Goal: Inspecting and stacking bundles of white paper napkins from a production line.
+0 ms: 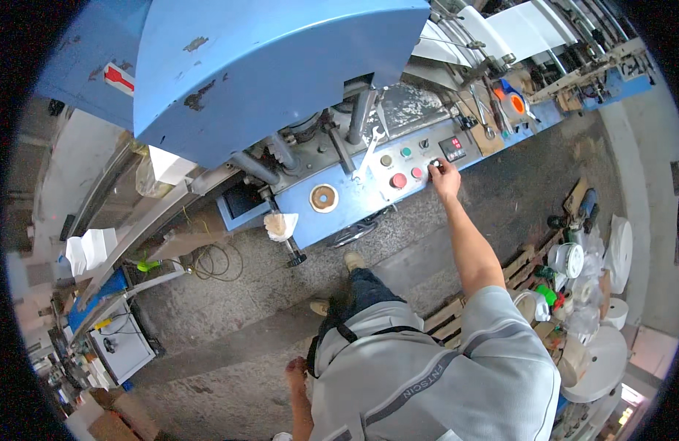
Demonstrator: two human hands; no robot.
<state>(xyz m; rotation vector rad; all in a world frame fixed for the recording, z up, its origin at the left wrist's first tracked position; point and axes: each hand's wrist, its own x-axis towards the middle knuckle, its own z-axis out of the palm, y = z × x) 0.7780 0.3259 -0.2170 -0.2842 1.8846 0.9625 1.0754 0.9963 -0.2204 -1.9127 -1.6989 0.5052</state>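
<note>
My right arm stretches forward to the control panel [393,172] of a blue machine. The fingers of my right hand [446,181] are closed round a small control knob [435,165] at the panel's front edge, partly hiding it. Left of that hand are a small red button [416,173] and a larger red push button [398,181]. Beyond them sit a green button [405,152] and a small display with red digits [452,148]. My left hand [297,373] hangs low beside my body, away from the machine; its fingers are too small and blurred to make out.
An open-end wrench [369,153] and a tape roll [324,198] lie on the machine's ledge. More hand tools [488,117] rest farther right. A large blue hood [280,81] overhangs the ledge. Wooden pallets [446,321] and paper rolls [602,364] stand behind me at right.
</note>
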